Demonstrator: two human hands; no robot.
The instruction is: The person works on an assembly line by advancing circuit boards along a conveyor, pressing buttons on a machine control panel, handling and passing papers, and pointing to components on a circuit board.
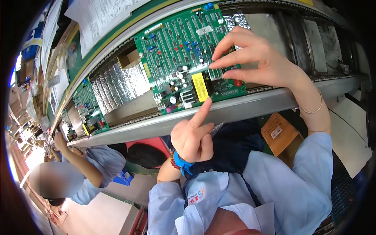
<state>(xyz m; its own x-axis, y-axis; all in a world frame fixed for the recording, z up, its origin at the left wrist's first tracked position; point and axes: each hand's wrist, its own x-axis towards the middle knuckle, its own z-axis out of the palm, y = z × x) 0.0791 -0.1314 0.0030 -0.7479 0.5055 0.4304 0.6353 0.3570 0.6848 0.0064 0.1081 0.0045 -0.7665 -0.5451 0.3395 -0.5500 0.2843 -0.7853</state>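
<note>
A large green circuit board lies across the rails of the line in front of me, crowded with small parts. My right hand is over its right side, thumb and fingers apart around a finned part; I cannot tell whether they touch it. At the board's near edge, my left hand points its index finger at the base of a yellow block-shaped component. Its other fingers are curled, and a thin shiny bit shows beside them. A blue wrist strap is on that wrist.
Metal rails run along the line, with a smaller-looking circuit board farther left. A co-worker works there. Printed sheets lie beyond the rail. An orange-brown cardboard box stands below, near my right arm.
</note>
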